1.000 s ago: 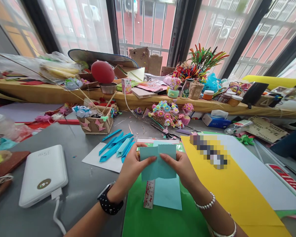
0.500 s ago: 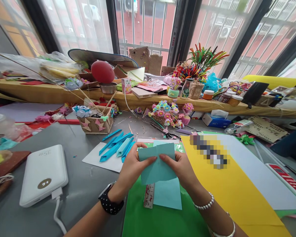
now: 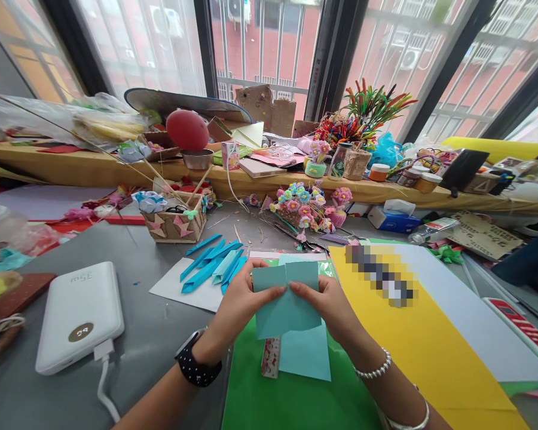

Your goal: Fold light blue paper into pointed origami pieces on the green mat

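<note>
Between my two hands I hold up a light-blue sheet of paper (image 3: pixel 287 319), with a short slit or crease at the middle of its top edge. My left hand (image 3: pixel 244 295) pinches its left side, thumb on the front and fingers behind. Gripping the right side is my right hand (image 3: pixel 329 301), its thumb tip close to the left thumb. Below lies another light-blue sheet (image 3: pixel 305 355) on a green mat (image 3: pixel 296 403). A patterned ruler (image 3: pixel 270 358) sits at that sheet's left edge, its upper end hidden by the held paper.
Folded blue paper strips (image 3: pixel 215 263) lie on white paper (image 3: pixel 168 286) to the left. A white power bank (image 3: pixel 83 316) with a cable is farther left. Yellow card (image 3: pixel 399 346) lies at the right. Behind stand a cardboard box (image 3: pixel 174 227) and crocheted-looking flowers (image 3: pixel 302 203).
The lower edge of the held sheet has dropped slightly and the paper looks flatter. Both wrists have spread a little outward; the thumbs stay in place.
</note>
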The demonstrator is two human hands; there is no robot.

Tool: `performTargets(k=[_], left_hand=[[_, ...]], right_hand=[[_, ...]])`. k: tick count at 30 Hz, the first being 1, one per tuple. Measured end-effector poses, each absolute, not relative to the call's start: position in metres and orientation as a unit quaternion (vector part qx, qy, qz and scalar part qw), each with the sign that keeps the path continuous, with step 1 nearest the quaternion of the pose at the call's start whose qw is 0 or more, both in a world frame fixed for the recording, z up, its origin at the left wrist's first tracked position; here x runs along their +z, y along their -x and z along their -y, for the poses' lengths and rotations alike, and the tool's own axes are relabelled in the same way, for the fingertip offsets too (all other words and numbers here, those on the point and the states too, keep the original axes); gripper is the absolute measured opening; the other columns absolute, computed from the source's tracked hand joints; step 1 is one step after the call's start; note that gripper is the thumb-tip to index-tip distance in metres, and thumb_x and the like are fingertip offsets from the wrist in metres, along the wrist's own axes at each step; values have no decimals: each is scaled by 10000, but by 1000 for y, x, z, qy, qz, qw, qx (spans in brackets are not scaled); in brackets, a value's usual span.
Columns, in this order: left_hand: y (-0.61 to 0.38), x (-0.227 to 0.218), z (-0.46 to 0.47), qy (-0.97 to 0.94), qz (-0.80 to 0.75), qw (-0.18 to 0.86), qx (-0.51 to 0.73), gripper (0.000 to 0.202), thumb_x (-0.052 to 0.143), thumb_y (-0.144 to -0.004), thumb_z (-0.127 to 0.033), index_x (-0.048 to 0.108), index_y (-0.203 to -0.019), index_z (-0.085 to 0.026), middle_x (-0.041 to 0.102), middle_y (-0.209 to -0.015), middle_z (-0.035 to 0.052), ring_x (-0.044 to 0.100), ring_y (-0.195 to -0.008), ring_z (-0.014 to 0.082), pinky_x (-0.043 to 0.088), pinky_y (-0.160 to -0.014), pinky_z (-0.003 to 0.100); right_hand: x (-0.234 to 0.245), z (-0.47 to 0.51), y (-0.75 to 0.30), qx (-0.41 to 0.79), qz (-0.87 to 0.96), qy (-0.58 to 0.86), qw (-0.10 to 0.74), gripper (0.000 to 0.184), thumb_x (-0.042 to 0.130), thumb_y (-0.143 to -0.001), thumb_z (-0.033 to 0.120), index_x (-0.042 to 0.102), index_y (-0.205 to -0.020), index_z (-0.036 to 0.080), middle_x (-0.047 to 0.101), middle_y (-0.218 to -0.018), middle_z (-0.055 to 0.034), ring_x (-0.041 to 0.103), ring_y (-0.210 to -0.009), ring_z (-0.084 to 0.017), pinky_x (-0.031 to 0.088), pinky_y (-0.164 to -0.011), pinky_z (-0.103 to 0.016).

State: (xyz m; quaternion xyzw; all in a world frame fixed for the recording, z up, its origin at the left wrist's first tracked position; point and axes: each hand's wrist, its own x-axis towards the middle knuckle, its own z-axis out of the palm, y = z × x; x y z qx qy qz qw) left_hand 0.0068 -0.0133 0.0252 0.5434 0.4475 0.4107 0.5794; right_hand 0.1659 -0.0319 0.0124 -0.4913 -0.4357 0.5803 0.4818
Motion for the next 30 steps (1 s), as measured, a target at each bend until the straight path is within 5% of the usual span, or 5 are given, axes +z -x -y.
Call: performTargets(k=[12,18,30], left_hand=[[-11,26,16,-501,-429,612,437,369,688,-598,-262,380,-794,-211,510,-561,-89,504,-491,81,410,-449,172],[-9,25,13,-530,-422,601,423,405,680,-595,-282,469,-926,-186,610,-863,24,582,-770,181,473,-622,272],[-10,27,18,-525,-435,598,421,379,687,-585,-298,370,-775,-212,493,-570,-88,504,-505,99,382,-448,187]], right_hand=[[11,32,-162,658,374,428,494,291,696,-597,329,647,-777,105,659,-660,-59,606,-591,-163,487,-583,-282],[12,33,-164,572,419,501,496,324,678,-591,395,636,-749,115,656,-691,-55,594,-571,-162,473,-525,-262],[16,31,-172,604,445,472,463,273,681,-601,353,631,-727,117,646,-649,-34,579,-544,-136,450,-524,-249]])
